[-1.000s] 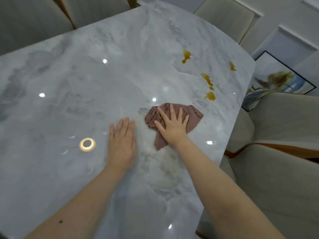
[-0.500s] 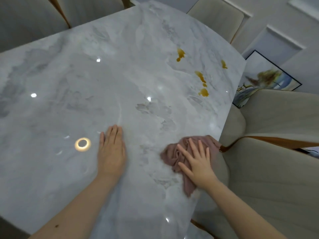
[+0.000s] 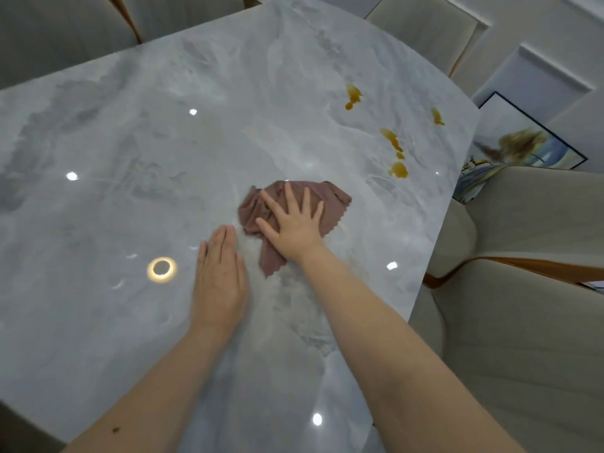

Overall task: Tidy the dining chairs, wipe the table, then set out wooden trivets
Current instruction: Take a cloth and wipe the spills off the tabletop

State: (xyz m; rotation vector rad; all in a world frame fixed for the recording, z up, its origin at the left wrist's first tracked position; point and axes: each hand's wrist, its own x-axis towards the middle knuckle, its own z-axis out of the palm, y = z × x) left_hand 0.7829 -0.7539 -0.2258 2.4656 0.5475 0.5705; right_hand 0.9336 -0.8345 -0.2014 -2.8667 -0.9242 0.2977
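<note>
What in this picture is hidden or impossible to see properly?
- Head view: table under the cloth, any stain there hidden.
- Cloth's middle, covered by the right hand.
- Framed picture, partly behind a chair, blurred.
- Trivets: none in frame.
- Left hand covers the table beneath.

Right hand flat, fingers spread, pressing a cloth onto the table toward its right edge. Left hand flat on marble just beside the cloth. Amber spills near the far right edge; chairs along the right side.
</note>
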